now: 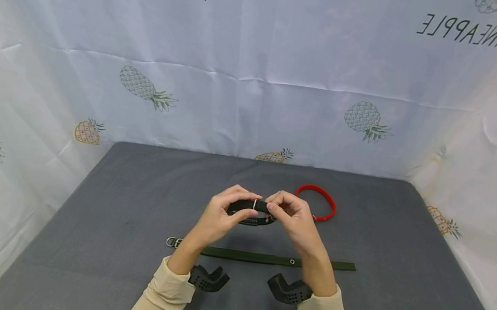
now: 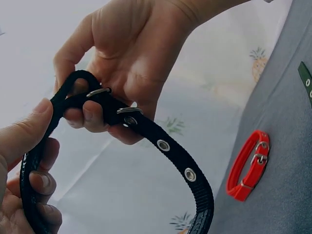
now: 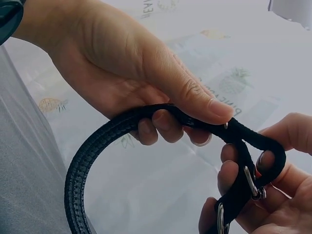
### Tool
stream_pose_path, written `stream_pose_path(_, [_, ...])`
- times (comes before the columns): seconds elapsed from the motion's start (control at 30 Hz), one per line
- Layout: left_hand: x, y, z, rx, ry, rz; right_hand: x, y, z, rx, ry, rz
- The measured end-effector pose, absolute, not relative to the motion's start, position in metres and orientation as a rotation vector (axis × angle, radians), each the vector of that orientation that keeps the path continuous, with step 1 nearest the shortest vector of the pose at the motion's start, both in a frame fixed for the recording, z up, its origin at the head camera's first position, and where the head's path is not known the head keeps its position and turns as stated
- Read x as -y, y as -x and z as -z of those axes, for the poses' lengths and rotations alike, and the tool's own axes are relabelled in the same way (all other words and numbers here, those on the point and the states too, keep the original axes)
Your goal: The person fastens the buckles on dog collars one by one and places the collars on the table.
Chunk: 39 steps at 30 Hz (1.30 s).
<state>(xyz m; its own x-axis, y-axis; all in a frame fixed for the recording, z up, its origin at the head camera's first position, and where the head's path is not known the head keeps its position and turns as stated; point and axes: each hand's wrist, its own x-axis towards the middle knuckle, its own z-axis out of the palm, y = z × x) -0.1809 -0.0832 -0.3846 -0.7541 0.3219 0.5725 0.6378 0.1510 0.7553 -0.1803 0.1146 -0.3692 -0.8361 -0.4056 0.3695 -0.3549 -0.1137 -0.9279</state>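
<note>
black collar (image 1: 252,212), gripped between both hands (image 1: 259,216)

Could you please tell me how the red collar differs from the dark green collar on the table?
The red collar is buckled into a closed loop; the dark green collar lies unbuckled, stretched flat. The red one sits farther from the person, the green one nearer the wrists. Both lie untouched on the grey table.

Three collars in all: one black collar (image 1: 252,212) at the middle of the frame, one red collar (image 1: 317,202) buckled into a ring just right of centre, and one dark green collar (image 1: 263,257) lying flat and straight below the middle. Two hands, a left hand (image 1: 222,214) and a right hand (image 1: 293,218). One grey counter (image 1: 129,202). Two black wrist mounts low in the frame.
</note>
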Motion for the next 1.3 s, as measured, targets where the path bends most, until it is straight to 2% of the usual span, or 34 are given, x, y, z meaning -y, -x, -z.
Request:
stream_pose_path(0.47, [0.083, 0.181, 0.386, 2.14, 0.956, 1.6, -0.113, 0.181, 0.371, -2.078, 0.872, 2.127])
stream_pose_path(0.8, [0.083, 0.18, 0.385, 2.142, 0.934, 1.692, -0.123, 0.183, 0.37, -1.99, 0.7, 2.07])
stream_pose_path(1.1, [0.083, 0.18, 0.384, 2.115, 0.935, 1.808, -0.136, 0.191, 0.375, -1.862, 0.889, 1.967])
stream_pose_path(1.3, [0.083, 0.179, 0.384, 2.105, 0.935, 1.822, -0.136, 0.192, 0.376, -1.81, 0.894, 1.98])
